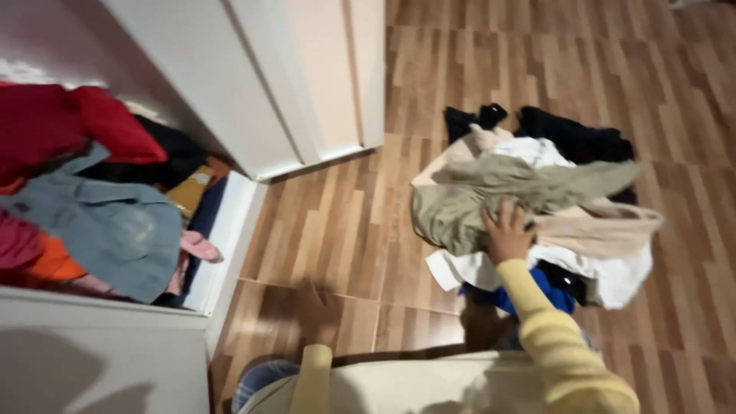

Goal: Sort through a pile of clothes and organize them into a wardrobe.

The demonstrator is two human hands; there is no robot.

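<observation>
A pile of clothes [590,253] lies on the wooden floor: white, beige, black and blue pieces. On top is an olive-green garment [491,188]. My right hand [506,231], in a yellow ribbed sleeve, reaches into the pile and its fingers grip the lower edge of the olive-green garment. My left hand [317,310] hangs low over the bare floor to the left of the pile. It is blurred and dark, touches nothing I can see, and its fingers cannot be made out.
At the left, a white wardrobe compartment [230,230] is stuffed with clothes: a red piece [69,123], a grey-blue shirt [107,222], pink and orange items. Its white door [307,77] stands beside it. My lap in pale fabric [383,387] fills the bottom edge.
</observation>
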